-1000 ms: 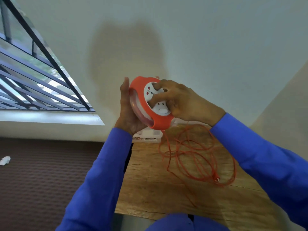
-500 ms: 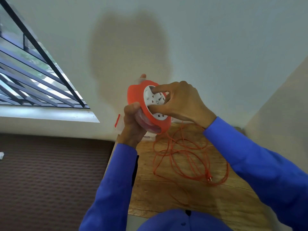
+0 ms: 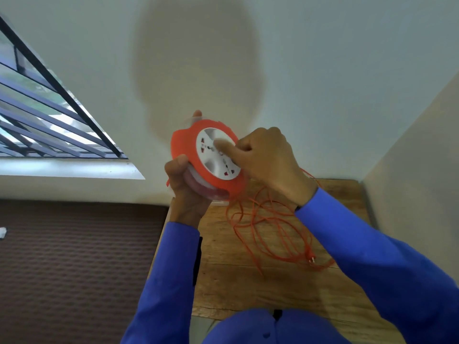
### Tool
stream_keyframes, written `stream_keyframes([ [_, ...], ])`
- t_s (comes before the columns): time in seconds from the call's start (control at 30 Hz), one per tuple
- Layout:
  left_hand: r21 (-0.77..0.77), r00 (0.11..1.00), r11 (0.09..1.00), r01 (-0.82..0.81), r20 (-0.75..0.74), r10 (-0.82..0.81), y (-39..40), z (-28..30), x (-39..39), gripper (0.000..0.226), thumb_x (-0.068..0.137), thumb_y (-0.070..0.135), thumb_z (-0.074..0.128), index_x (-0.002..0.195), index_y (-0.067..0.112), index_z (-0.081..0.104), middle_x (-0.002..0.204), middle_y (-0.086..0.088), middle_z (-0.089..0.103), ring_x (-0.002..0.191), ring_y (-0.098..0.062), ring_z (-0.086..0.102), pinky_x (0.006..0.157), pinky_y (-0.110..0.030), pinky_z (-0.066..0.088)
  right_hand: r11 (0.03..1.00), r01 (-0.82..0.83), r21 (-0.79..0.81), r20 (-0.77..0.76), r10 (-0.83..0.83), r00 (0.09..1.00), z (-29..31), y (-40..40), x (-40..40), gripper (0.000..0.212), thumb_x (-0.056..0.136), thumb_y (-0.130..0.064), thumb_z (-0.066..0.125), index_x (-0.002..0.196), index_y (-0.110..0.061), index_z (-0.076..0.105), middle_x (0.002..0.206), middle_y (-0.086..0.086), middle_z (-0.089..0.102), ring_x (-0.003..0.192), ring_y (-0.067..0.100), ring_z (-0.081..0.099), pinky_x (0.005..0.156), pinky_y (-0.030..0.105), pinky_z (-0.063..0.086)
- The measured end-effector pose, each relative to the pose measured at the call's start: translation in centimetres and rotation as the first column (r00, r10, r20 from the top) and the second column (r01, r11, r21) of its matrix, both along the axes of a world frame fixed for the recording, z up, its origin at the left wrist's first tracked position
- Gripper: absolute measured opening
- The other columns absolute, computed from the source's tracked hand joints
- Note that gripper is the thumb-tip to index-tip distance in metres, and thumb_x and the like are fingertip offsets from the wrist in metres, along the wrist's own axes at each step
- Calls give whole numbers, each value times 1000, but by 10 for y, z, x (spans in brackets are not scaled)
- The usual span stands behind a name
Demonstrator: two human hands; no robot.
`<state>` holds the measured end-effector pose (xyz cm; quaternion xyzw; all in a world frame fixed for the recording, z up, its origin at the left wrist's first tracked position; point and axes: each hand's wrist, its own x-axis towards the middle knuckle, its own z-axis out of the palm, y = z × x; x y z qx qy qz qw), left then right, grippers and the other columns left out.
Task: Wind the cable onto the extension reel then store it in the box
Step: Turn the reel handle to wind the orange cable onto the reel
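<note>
I hold an orange extension reel with a white socket face up in front of the wall. My left hand grips its rim and underside. My right hand rests on the white face, index finger pressed on the blurred centre. The thin orange cable lies in loose loops on the wooden table below, trailing up to the reel. Its plug lies at the right end of the loops. A white box edge peeks out under the reel, mostly hidden.
A barred window with a white sill is at the left. A dark brown textured floor runs left of the table. A beige wall closes the table's right side. A small white scrap lies at the far left.
The reel has tilted so its white face turns more toward me. My right fingers have shifted across the face, and my left thumb now sits on the reel's near rim.
</note>
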<state>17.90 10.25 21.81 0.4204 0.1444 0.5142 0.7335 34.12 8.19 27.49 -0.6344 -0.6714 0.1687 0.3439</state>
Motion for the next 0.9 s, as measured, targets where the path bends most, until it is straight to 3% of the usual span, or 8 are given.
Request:
stream_keyframes([
  [0.1, -64, 996, 996, 65, 70, -60, 0, -14, -3, 107, 91, 51, 79, 174, 10, 24, 147, -23, 60, 132, -42, 61, 107, -57, 53, 939, -251, 236, 155, 219, 963, 1, -16, 16, 24, 100, -44, 74, 111, -23, 80, 97, -5, 75, 70, 7, 62, 64, 32, 59],
  [0.23, -186, 990, 976, 110, 107, -91, -7, -18, -3, 112, 86, 52, 84, 175, 15, 27, 143, -20, 59, 127, -41, 62, 101, -57, 54, 839, -541, 51, 573, 419, 704, 0, -20, 38, 56, 112, -31, 51, 165, -42, 36, 157, 5, 53, 94, 21, 71, 71, 39, 63],
  [0.4, -275, 985, 947, 164, 88, -145, -11, -15, 6, 104, 77, 62, 85, 161, 15, 46, 136, -19, 64, 123, -42, 62, 104, -62, 48, 739, -672, 53, 808, 363, 463, -4, -12, 51, 67, 103, -30, 71, 163, -24, 43, 154, 22, 60, 54, 34, 68, 51, 38, 57],
  [0.6, -291, 956, 911, 293, 89, -280, -11, -14, 3, 104, 71, 63, 89, 157, 19, 48, 132, -19, 66, 111, -46, 67, 91, -74, 54, 617, -782, 81, 828, 396, 398, -6, 3, 64, 49, 107, -31, 64, 156, -33, 55, 148, 20, 65, 53, 34, 68, 49, 35, 56],
  [0.7, -283, 973, 931, 230, 39, -228, -7, 4, 6, 96, 62, 57, 97, 142, 17, 62, 125, -15, 68, 111, -41, 67, 97, -64, 52, 788, -602, 126, 614, 415, 671, -2, 13, 50, 53, 92, -52, 72, 143, -40, 67, 114, -2, 83, 55, 6, 64, 58, 18, 40],
  [0.77, -250, 994, 962, 108, 0, -112, -4, 21, 10, 84, 56, 54, 101, 127, 15, 79, 119, -16, 74, 109, -36, 69, 102, -54, 49, 909, -410, 77, 180, 392, 902, 6, 21, 38, 50, 81, -59, 81, 124, -34, 80, 79, -15, 82, 50, -4, 60, 59, 5, 37],
  [0.83, -174, 999, 984, 47, -14, -51, 0, 35, 14, 69, 54, 54, 102, 113, 19, 89, 113, -16, 75, 105, -37, 67, 105, -58, 45, 952, -305, -21, -188, 296, 937, 14, 35, 31, 38, 82, -55, 86, 89, -18, 85, 56, -11, 73, 45, 0, 58, 52, 9, 40],
  [0.9, -83, 998, 996, 20, -54, -25, 5, 43, 14, 70, 55, 59, 100, 112, 20, 88, 112, -19, 69, 107, -41, 60, 104, -69, 37, 973, -198, -118, -355, 145, 923, 21, 44, 23, 58, 85, -59, 84, 70, -4, 75, 45, -5, 64, 38, 3, 46, 43, 13, 34],
])
